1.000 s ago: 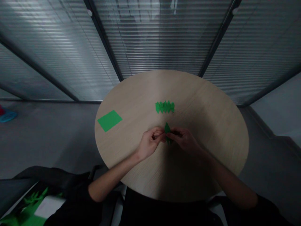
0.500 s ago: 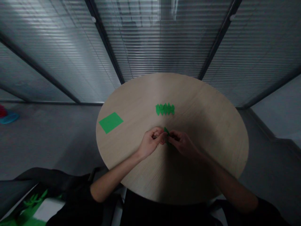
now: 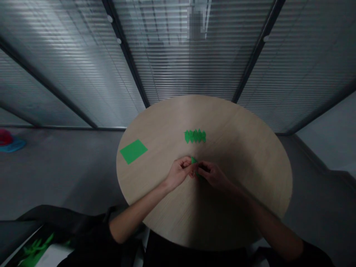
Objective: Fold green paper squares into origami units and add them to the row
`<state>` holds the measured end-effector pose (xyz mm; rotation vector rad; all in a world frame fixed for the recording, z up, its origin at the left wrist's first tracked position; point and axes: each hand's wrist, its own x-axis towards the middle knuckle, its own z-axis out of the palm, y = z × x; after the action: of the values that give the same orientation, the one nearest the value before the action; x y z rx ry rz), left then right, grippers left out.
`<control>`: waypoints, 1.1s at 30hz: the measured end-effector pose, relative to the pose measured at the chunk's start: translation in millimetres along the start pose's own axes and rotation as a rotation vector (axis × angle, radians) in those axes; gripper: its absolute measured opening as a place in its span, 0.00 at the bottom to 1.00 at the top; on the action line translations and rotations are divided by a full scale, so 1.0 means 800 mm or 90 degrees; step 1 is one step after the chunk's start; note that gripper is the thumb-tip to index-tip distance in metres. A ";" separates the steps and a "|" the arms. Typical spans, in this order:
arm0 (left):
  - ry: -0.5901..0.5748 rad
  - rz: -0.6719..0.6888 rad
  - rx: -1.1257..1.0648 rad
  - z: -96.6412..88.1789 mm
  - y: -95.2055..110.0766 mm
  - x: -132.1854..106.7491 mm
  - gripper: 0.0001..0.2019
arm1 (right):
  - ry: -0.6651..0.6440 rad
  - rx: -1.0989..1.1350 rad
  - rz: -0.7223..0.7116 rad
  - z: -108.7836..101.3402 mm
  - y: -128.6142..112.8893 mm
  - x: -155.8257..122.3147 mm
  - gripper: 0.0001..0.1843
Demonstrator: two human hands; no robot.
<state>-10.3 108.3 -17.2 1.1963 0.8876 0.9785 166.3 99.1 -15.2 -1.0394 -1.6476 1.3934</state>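
The small folded piece of green paper [image 3: 194, 160] was pinched between our two hands, above the near half of the table, with only its pointed tip and a sliver below showing. Our left hand [image 3: 179, 173] grasped it from the left, fingers curled in, and our right hand [image 3: 214, 175] grasped it from the right, fingertips closed on it. The two hands met at the paper, though we could not tell exactly how each finger lay.

A little way ahead of our hands lay a zigzag row of folded green paper [image 3: 195, 136], flat on the round wooden table [image 3: 250, 163]. Well to the left, near the table's edge, lay a flat green paper rectangle [image 3: 133, 151]. Beyond the table stood glass partitions with slatted blinds [image 3: 189, 55], and far off on the grey floor [image 3: 61, 174] sat a red and blue object [image 3: 9, 143].
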 end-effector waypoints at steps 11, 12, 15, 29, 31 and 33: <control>-0.009 -0.017 0.009 0.003 0.005 0.000 0.24 | -0.028 0.008 0.014 0.000 -0.003 0.000 0.19; -0.008 -0.018 0.010 0.003 0.005 0.000 0.25 | -0.028 0.016 0.015 0.001 -0.003 0.000 0.19; -0.006 -0.015 0.009 0.004 0.005 -0.002 0.24 | -0.032 0.030 0.015 0.003 -0.003 0.000 0.20; 0.040 0.020 0.028 0.002 -0.009 0.004 0.25 | -0.029 0.062 0.029 0.008 -0.003 0.000 0.17; 0.034 0.013 0.019 0.001 -0.009 0.004 0.23 | -0.028 0.066 0.027 0.008 -0.002 0.001 0.18; 0.027 0.010 0.023 0.001 -0.009 0.005 0.22 | -0.025 0.064 0.028 0.008 0.000 0.000 0.18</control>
<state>-7.5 111.2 -24.4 1.2187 0.9343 1.0065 160.5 96.5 -16.0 -1.0027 -1.5738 1.5179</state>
